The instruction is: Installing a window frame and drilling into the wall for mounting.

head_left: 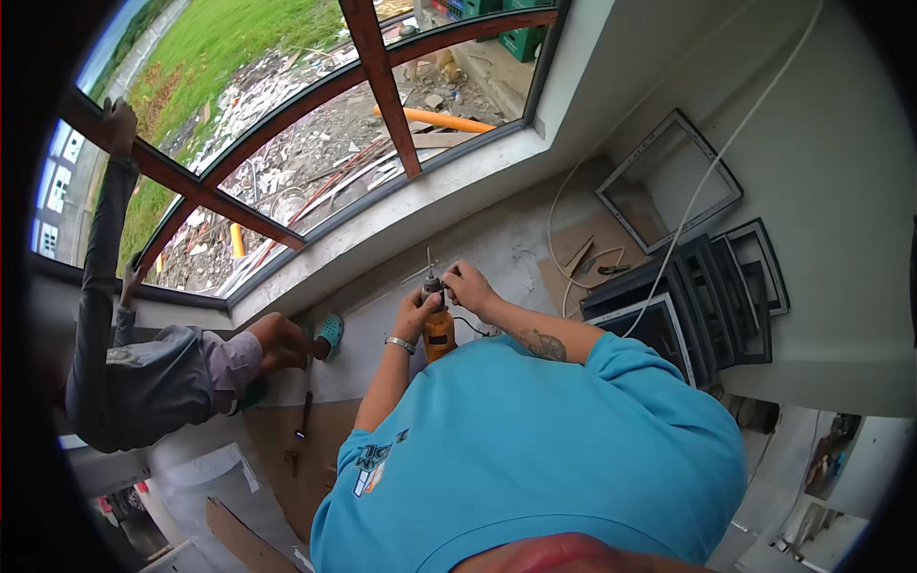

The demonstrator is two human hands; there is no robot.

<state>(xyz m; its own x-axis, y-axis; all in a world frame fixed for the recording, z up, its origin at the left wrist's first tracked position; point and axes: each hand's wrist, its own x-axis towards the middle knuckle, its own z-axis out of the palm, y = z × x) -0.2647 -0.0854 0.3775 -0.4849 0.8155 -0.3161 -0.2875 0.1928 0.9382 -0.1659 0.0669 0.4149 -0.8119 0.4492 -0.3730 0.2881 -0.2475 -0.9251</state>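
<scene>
An orange and black power drill [438,328] points up toward the window, a thin bit at its tip. My left hand [418,312] grips the drill's body from the left; a metal bracelet sits on that wrist. My right hand [468,286] holds the drill's front end near the chuck, fingers closed around it. A black cord runs off the drill to the right. My blue shirt hides the lower part of the drill.
Another person [162,368] in grey stands at the left, one arm raised to the red curved window frame [287,229]. Black frames [712,296] lean on the right wall. A white cable [707,181], cardboard [592,253] and a hand tool [304,415] lie on the floor.
</scene>
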